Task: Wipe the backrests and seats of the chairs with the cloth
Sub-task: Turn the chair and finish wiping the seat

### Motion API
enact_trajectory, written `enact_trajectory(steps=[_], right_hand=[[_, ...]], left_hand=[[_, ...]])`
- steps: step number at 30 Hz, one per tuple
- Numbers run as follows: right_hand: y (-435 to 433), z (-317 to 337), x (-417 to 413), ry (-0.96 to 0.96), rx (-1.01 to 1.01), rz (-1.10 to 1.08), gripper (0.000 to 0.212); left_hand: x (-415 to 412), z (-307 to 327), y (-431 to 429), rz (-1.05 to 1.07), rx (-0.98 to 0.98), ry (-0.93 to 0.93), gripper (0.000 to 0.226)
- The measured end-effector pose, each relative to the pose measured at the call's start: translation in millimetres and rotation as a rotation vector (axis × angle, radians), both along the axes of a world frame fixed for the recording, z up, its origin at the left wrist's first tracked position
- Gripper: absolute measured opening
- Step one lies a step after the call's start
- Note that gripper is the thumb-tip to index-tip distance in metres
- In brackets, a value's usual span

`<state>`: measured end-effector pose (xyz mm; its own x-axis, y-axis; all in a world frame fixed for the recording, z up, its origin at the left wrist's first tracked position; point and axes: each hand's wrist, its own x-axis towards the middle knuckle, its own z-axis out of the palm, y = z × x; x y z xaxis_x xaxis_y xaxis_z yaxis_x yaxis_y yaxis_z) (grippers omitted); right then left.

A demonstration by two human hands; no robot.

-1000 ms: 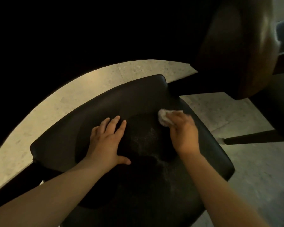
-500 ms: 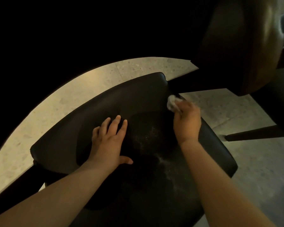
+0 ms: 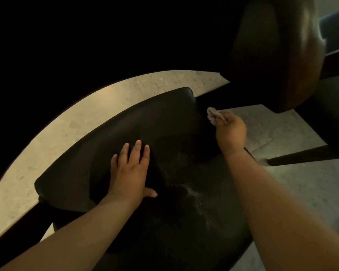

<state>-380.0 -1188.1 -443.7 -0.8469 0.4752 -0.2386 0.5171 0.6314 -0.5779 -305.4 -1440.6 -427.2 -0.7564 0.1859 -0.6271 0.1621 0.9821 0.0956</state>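
A dark padded chair fills the lower middle of the head view, its curved backrest arcing from lower left to upper middle and its seat dusted with pale specks. My left hand rests flat on the seat beside the backrest, fingers straight. My right hand grips a small crumpled white cloth at the right end of the backrest, by the seat's far right edge.
A second chair's brown wooden backrest looms at the upper right, with its dark leg slanting across the pale speckled floor. The upper left of the view is black shadow.
My right hand has swept the cloth from the middle of the seat up and to the right, to the end of the backrest. My left hand has stayed in place.
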Motion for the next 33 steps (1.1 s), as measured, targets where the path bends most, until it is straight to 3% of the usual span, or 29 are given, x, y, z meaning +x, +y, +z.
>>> enact_trajectory(steps=[4, 9, 14, 18, 22, 26, 28, 33], right_hand=[[-13, 2, 41, 0.043, 0.124, 0.189, 0.029], [-29, 19, 112, 0.035, 0.081, 0.441, 0.034], [18, 17, 78, 0.055, 0.174, 0.116, 0.031], [34, 1, 57, 0.02, 0.049, -0.041, 0.025], [2, 4, 97, 0.066, 0.215, 0.093, 0.036], [-18, 11, 140, 0.05, 0.145, 0.303, 0.036], [-11, 18, 137, 0.068, 0.077, 0.271, 0.03], [44, 9, 87, 0.069, 0.145, 0.024, 0.024]], left_hand=[[1, 0, 0, -0.004, -0.005, 0.006, 0.126], [0, 2, 1, 0.001, -0.001, 0.0, 0.126], [2, 2, 2, -0.003, -0.008, 0.011, 0.126], [1, 1, 2, -0.012, -0.018, 0.02, 0.125], [1, 2, 1, -0.023, -0.011, 0.024, 0.125], [2, 4, 2, -0.025, -0.009, 0.02, 0.126], [2, 4, 2, -0.026, -0.004, 0.025, 0.126], [5, 5, -1, -0.023, 0.031, 0.036, 0.126]])
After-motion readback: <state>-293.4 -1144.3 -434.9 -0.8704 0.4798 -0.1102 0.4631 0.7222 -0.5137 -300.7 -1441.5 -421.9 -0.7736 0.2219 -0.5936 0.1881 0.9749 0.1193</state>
